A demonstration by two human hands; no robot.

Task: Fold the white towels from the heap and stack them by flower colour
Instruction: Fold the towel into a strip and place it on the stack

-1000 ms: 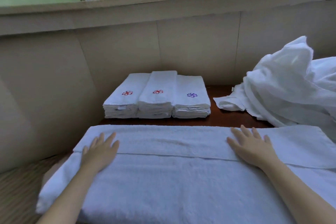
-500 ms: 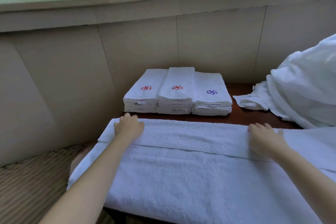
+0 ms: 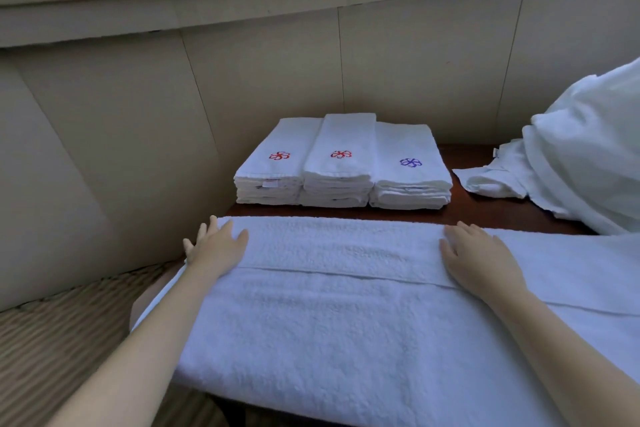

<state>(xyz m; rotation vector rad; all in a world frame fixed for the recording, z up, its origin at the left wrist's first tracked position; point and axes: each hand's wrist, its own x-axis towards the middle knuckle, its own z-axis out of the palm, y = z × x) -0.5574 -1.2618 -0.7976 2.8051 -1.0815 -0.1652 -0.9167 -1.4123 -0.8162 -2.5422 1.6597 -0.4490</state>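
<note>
I have both palms flat on the towel in work (image 3: 346, 305), which lies spread across the near edge of the dark wooden table (image 3: 485, 215) with its far strip already turned over toward me. My left hand (image 3: 216, 248) rests at the towel's far left corner, about ten o'clock from centre, fingers straight and slightly fanned; my right hand (image 3: 476, 258) presses the folded strip at about two o'clock, fingers straight and close together. Neither hand pinches any cloth.

At twelve o'clock, against the wall, three finished stacks sit side by side and touching: two red-flower stacks (image 3: 304, 163) and one purple-flower stack (image 3: 410, 170). At three o'clock the unfolded heap (image 3: 585, 156) is still large, spilling onto the table. I judge the job well short of done: this towel has one fold, needs more, and its flower is hidden, so I cannot tell its stack.
</note>
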